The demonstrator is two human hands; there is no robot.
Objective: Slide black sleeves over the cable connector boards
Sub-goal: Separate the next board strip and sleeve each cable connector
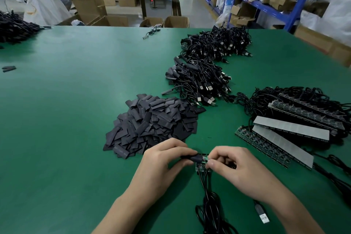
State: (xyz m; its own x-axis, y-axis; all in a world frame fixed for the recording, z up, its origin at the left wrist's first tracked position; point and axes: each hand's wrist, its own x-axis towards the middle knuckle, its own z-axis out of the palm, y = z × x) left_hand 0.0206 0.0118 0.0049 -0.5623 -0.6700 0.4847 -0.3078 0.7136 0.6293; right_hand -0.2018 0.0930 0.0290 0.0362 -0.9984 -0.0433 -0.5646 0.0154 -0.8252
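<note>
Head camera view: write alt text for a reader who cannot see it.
The left hand pinches a black sleeve at the end of a small connector board that the right hand pinches, its cable trailing toward the viewer. Behind them on the green table lie a pile of loose sleeves and heaps of black USB cables.

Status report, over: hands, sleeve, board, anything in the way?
Left hand pinches sleeve. Right hand pinches board. Sleeve meets board end. Nothing between them.
</note>
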